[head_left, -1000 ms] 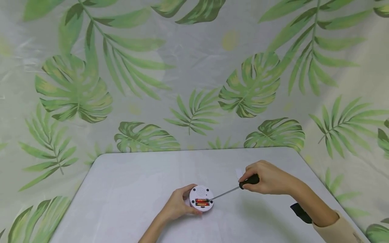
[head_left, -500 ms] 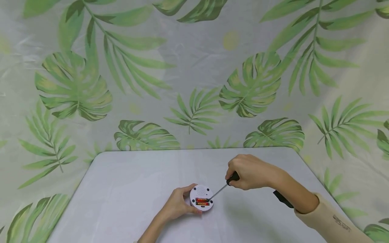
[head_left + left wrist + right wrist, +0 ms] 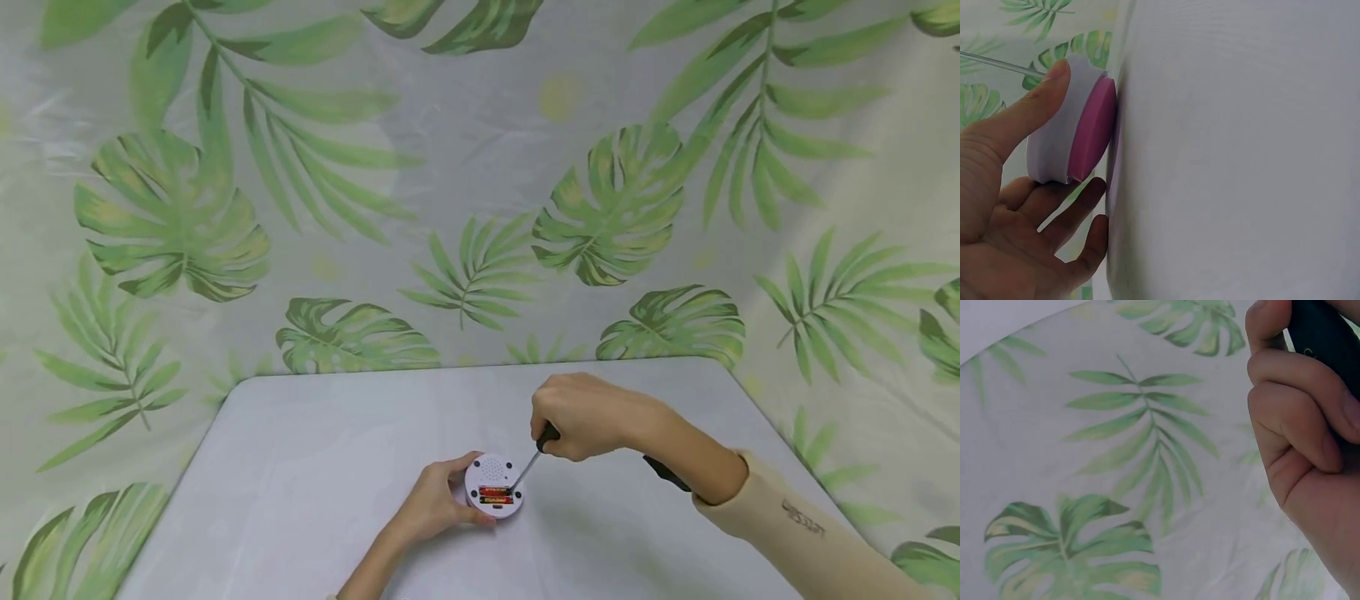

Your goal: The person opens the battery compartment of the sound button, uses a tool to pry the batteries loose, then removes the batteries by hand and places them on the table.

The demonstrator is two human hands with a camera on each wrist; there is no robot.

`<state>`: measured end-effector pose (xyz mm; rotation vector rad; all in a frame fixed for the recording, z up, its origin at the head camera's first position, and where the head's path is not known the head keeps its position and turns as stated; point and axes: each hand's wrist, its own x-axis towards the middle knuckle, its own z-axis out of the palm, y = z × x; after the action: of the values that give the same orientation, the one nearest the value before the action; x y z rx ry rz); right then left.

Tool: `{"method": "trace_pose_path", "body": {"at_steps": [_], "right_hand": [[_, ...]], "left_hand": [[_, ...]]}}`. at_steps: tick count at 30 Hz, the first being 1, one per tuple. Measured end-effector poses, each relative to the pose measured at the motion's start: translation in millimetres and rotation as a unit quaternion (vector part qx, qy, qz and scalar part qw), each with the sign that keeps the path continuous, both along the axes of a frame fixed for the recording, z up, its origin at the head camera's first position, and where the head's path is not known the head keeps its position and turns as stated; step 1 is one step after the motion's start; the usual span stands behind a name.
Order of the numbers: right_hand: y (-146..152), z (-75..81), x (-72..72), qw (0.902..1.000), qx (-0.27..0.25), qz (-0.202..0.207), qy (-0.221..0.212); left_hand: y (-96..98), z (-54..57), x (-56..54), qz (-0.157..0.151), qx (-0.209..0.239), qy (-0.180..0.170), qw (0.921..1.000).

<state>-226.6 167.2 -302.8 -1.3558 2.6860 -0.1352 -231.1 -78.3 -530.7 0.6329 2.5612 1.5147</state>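
A round white device [image 3: 492, 468] with a speaker grille, small black feet and an uncovered compartment holding two red batteries [image 3: 495, 495] faces up on the table. My left hand [image 3: 437, 502] grips its left side between thumb and fingers. In the left wrist view the device's white body [image 3: 1054, 137] has a pink underside [image 3: 1094, 128] against the table. My right hand [image 3: 581, 417] is curled round the black handle of a screwdriver [image 3: 528, 468]. Its metal shaft slants down to the right end of the batteries. In the right wrist view the dark handle [image 3: 1322, 344] shows inside the curled fingers.
The white tabletop [image 3: 337, 450] spreads out around the hands. A leaf-patterned cloth [image 3: 480, 167] hangs behind and beside it. A black strap-like piece [image 3: 666, 473] shows below the right wrist.
My right hand has moved left and tilted the screwdriver steeper, its tip staying by the batteries' right end. My left hand and the device stay nearly in place.
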Motion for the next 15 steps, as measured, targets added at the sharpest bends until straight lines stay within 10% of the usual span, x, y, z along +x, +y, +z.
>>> {"method": "trace_pose_path", "body": {"at_steps": [15], "right_hand": [[90.0, -50.9, -26.2, 0.9753, -0.163, -0.026, -0.147]], "left_hand": [[-4.9, -1.9, 0.8, 0.008, -0.013, -0.001, 0.9999]]}}
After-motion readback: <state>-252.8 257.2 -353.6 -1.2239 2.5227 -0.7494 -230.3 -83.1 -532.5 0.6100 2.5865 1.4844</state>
